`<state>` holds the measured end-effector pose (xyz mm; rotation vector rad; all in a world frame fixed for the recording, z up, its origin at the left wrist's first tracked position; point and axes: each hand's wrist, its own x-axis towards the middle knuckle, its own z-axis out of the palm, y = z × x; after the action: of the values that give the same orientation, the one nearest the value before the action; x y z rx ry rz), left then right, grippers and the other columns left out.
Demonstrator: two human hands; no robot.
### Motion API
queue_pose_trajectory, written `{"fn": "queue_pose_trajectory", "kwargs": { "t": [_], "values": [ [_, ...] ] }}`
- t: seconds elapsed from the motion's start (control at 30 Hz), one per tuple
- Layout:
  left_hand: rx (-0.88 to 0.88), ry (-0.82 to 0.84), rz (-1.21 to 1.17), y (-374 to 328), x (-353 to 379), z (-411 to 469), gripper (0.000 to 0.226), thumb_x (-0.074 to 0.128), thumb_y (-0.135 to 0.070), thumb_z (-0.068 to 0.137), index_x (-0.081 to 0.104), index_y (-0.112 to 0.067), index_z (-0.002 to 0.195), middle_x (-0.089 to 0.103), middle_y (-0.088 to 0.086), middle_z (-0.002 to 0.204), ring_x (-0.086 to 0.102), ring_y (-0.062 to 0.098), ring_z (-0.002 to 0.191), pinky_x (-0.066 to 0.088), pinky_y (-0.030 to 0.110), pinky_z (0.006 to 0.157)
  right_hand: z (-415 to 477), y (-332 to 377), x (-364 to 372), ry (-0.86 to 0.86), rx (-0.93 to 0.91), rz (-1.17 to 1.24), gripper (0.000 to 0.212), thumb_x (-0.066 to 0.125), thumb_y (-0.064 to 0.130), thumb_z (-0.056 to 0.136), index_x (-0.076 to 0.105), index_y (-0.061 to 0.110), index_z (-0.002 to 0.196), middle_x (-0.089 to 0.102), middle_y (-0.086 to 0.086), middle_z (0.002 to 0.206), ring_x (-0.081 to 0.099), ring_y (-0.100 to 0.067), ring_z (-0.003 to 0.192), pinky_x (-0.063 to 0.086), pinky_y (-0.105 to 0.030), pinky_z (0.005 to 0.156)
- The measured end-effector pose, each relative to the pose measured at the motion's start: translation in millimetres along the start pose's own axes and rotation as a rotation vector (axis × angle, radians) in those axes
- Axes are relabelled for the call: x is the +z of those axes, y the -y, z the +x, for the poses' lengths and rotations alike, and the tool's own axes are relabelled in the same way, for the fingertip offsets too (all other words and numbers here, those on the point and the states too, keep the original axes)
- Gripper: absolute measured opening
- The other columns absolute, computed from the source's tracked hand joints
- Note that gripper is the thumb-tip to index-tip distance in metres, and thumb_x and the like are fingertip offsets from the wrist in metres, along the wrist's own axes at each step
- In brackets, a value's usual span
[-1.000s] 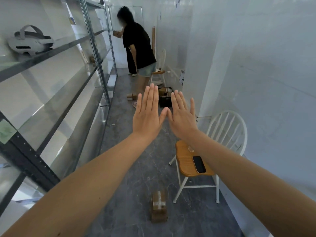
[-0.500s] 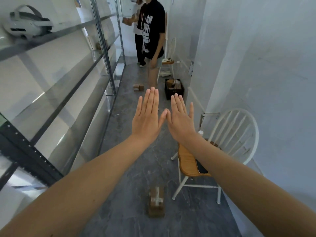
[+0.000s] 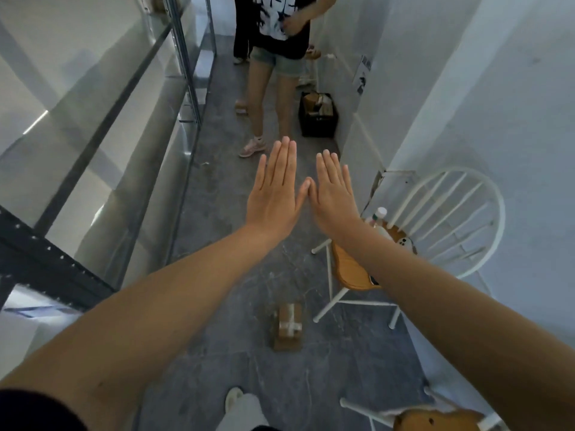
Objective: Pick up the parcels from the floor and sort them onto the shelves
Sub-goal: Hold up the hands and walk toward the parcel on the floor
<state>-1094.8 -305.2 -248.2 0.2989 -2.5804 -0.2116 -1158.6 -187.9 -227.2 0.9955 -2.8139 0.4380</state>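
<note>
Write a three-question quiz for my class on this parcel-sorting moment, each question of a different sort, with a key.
1. True or false: the left hand is holding the taped parcel.
2. Where does the black crate stand? A) on the shelves B) on the floor by the right wall C) on the chair
3. Fill in: the thumbs of the left hand and the right hand ____ each other.

Key: 1 false, the parcel lies on the floor; 2 B; 3 touch.
</note>
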Motion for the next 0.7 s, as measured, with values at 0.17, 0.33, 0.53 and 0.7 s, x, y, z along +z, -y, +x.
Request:
{"fn": "queue_pose_trajectory", "kwargs": {
  "t": [0.17, 0.33, 0.53, 0.7],
  "values": [
    [-0.007, 0.048, -0.050, 29.1, 24.6, 12.1, 0.068, 0.026, -0.041, 0.110, 0.007, -0.002, 0.162, 0.006, 0.014, 0.172, 0.003, 0.024, 0.159, 0.004, 0.042, 0.130, 24.3, 9.7, 25.2, 0.056, 0.034, 0.010, 0.058, 0.020, 0.030, 0.108, 0.005, 0.003, 0.158, 0.000, -0.012, 0.167, -0.005, -0.022, 0.155, -0.008, -0.037, 0.124],
    [-0.018, 0.143, -0.076, 50.1, 54.7, 16.7, 0.070, 0.025, -0.043, 0.109, 0.004, -0.003, 0.162, 0.004, 0.013, 0.172, 0.001, 0.023, 0.159, 0.004, 0.043, 0.130, 40.6, 5.0, 55.5, 0.111, 0.078, -0.028, 0.059, 0.020, 0.031, 0.108, 0.005, 0.003, 0.158, 0.000, -0.012, 0.167, -0.006, -0.022, 0.155, -0.008, -0.039, 0.125],
    [-0.047, 0.263, -0.106, 48.4, 88.3, 16.7, 0.070, 0.022, -0.044, 0.109, -0.001, -0.004, 0.161, -0.002, 0.012, 0.172, -0.003, 0.022, 0.159, -0.003, 0.040, 0.129, 47.9, -18.5, 87.3, 0.200, 0.125, -0.023, 0.060, 0.019, 0.034, 0.108, 0.004, 0.004, 0.158, 0.000, -0.010, 0.168, -0.007, -0.021, 0.155, -0.008, -0.041, 0.125],
    [-0.151, 0.313, -0.129, 40.1, 128.7, 12.4, 0.068, 0.021, -0.043, 0.110, -0.001, -0.004, 0.162, -0.002, 0.010, 0.172, -0.004, 0.021, 0.159, -0.007, 0.037, 0.129, 55.7, -45.1, 119.2, 0.269, 0.121, -0.032, 0.059, 0.018, 0.033, 0.108, 0.004, 0.004, 0.158, 0.001, -0.010, 0.168, -0.006, -0.021, 0.155, -0.007, -0.042, 0.125]
  ]
}}
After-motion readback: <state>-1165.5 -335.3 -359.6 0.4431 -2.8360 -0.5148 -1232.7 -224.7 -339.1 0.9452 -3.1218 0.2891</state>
